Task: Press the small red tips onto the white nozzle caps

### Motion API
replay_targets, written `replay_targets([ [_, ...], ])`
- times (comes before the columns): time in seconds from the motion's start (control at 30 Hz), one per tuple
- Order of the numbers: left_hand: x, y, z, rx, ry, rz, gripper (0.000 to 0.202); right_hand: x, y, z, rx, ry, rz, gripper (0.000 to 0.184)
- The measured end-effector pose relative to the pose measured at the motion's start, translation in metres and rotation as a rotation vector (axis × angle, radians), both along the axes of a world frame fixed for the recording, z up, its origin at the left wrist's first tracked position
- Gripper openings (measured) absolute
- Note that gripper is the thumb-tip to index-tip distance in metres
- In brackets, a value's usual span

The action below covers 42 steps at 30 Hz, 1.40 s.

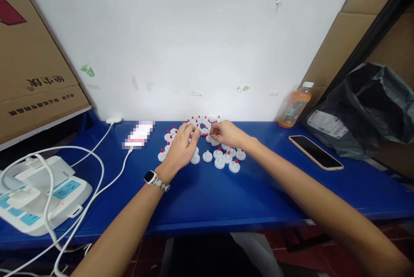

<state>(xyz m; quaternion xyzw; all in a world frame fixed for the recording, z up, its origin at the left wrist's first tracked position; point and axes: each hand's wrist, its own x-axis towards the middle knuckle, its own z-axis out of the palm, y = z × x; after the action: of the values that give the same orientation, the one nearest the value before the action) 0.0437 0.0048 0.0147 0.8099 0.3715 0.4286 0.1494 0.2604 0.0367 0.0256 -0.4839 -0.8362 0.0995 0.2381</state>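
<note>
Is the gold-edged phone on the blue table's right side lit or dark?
Dark: the gold-edged phone lies face up, screen wholly black.

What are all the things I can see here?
caps: many, white with red tips, middle of table
table: one, blue, under everything
bottle: one, orange, back right
dark phone: one, black screen, right of caps
charging phone: one, pinkish, left of caps
power strip: one, white and blue, front left
cables: several, white, left side
box: one, brown, far left
bag: one, black, far right
watch: one, dark, left wrist
left hand: one, fingers among caps
right hand: one, fingers among caps
</note>
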Motion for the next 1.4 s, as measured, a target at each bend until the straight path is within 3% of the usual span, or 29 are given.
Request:
replay_targets([
  [0.13, -0.003, 0.002, 0.001, 0.039, 0.03, 0.015, 0.029, -0.006, -0.01, 0.005, 0.036, -0.018, -0.032, 0.006],
  [0.27, -0.008, 0.005, 0.004, 0.064, 0.087, 0.036, 0.022, -0.014, -0.031, 0.01, 0.118, -0.075, 0.011, 0.014],
  [0.4, -0.012, 0.005, 0.006, 0.059, 0.112, 0.016, 0.024, -0.022, -0.045, 0.01, 0.016, -0.087, 0.11, 0.01],
  [0.57, -0.011, 0.003, 0.003, 0.037, 0.156, -0.1, 0.022, -0.024, -0.041, 0.011, -0.076, 0.292, 0.135, 0.014],
  [0.63, -0.012, 0.003, 0.0, 0.021, 0.208, -0.121, 0.03, -0.026, -0.038, 0.013, -0.071, 0.447, 0.127, 0.021],
  [0.73, -0.013, 0.006, -0.003, -0.003, 0.276, -0.113, 0.03, -0.028, -0.028, 0.015, -0.055, 0.514, 0.109, 0.027],
  [0.83, -0.016, 0.01, -0.004, -0.012, 0.271, -0.085, 0.025, -0.027, -0.012, 0.015, -0.016, 0.339, 0.001, 0.026],
  [0.93, -0.018, 0.013, -0.005, -0.009, 0.292, -0.038, 0.024, -0.026, 0.009, 0.013, 0.053, -0.076, -0.091, 0.016],
  [1.03, -0.019, 0.015, -0.007, -0.003, 0.311, -0.049, 0.022, -0.03, 0.024, 0.009, 0.092, -0.386, -0.084, 0.014],
  [1.17, -0.018, 0.015, -0.008, -0.001, 0.312, -0.076, 0.02, -0.04, 0.032, 0.006, 0.127, -0.504, -0.073, 0.016],
  [1.4, -0.017, 0.013, -0.006, -0.001, 0.319, -0.065, 0.018, -0.047, 0.041, 0.004, 0.09, -0.519, -0.065, 0.016],
])
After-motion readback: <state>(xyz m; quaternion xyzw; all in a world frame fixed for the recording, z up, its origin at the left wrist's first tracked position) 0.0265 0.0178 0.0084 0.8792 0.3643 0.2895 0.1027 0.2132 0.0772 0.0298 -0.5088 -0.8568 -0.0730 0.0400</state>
